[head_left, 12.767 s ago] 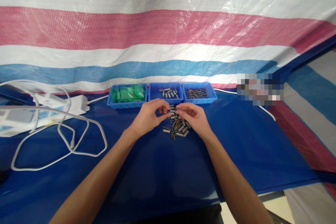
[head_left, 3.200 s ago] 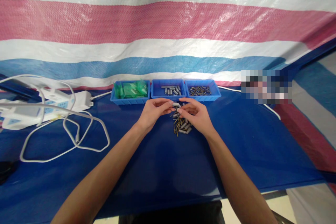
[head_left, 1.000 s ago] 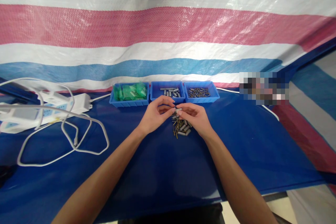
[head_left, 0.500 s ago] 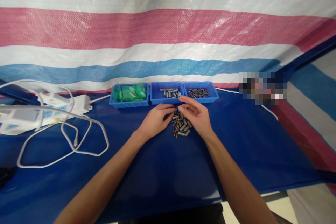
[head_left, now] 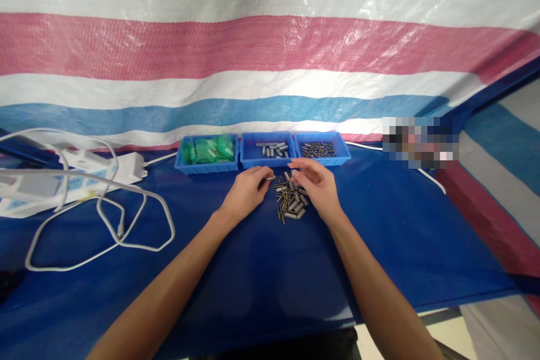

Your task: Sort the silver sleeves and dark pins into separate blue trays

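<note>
My left hand [head_left: 248, 192] is closed in a pinch, a small metal pin [head_left: 270, 178] poking out between thumb and fingertips; most of it is hidden. To its right lies a loose pile of grey metal cylinders [head_left: 298, 207] and thin brass-coloured pins [head_left: 282, 209] on the blue table. Over the pile's far right edge is my right hand [head_left: 318, 187], thumb and index finger apart. Its thumb is close to a cylinder at the top of the pile; whether it touches is unclear.
Behind the hands stand three blue bins: a left bin [head_left: 206, 168] with green plastic packets, a middle bin [head_left: 248, 156] with grey cylinders, and a right bin [head_left: 345, 153] with thin pins. A power strip [head_left: 130, 167] and looped white cables [head_left: 169, 219] lie left. A striped sheet [head_left: 270, 48] hangs behind.
My left hand has drawn slightly left, away from the pile, with the small pin in its fingertips. The right fingertips have pulled back from the middle bin's front edge.
</note>
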Tool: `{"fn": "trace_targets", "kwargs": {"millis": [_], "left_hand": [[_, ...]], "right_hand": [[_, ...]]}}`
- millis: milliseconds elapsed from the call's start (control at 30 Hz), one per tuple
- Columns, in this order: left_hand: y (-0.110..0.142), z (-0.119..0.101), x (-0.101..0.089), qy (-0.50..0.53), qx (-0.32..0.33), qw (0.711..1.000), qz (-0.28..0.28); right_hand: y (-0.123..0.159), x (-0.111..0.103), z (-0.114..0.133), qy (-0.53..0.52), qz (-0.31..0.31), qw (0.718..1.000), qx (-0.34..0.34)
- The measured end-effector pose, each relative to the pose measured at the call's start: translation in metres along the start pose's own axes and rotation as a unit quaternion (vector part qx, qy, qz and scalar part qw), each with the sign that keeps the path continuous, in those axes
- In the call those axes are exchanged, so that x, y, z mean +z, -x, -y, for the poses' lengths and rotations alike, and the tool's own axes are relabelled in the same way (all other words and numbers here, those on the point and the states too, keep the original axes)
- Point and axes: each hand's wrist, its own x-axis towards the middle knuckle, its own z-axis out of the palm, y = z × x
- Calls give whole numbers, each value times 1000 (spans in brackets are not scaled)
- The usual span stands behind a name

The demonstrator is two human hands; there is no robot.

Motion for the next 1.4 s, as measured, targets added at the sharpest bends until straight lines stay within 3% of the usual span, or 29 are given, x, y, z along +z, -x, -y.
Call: {"fn": "trace_targets", "kwargs": {"millis": [100, 267, 400, 533, 700, 800, 867, 933, 1100, 1400], "left_hand": [[-3, -5, 1, 132, -57, 989, -42], [-8, -7, 0, 351, -170, 918, -76], [-9, -6, -1, 430, -209, 876, -68], [-9, -13, -2, 451, -210, 866, -50], [-9, -16, 0, 446, -188, 875, -28], [-6, -13, -1, 338, -155, 928, -13], [-4, -10, -3, 209, -101, 973, 1], [-1, -8, -4, 107, -33, 993, 31], [2, -2, -4, 14, 62, 994, 87], [0, 4, -3, -26, 62, 992, 108]], "right_hand": [[0, -1, -4, 9, 4, 1000, 13], [1, 0, -2, 27, 44, 997, 48], [4, 1, 5, 8, 91, 994, 61], [6, 4, 8, -28, 104, 992, 72], [5, 4, 5, -34, 98, 992, 78], [4, 3, 3, -3, 68, 996, 51], [4, 2, 1, 21, 37, 999, 27], [4, 2, 0, 20, 15, 1000, 3], [4, 4, 2, -25, 5, 999, -34], [2, 1, 6, 2, -14, 1000, -19]]}}
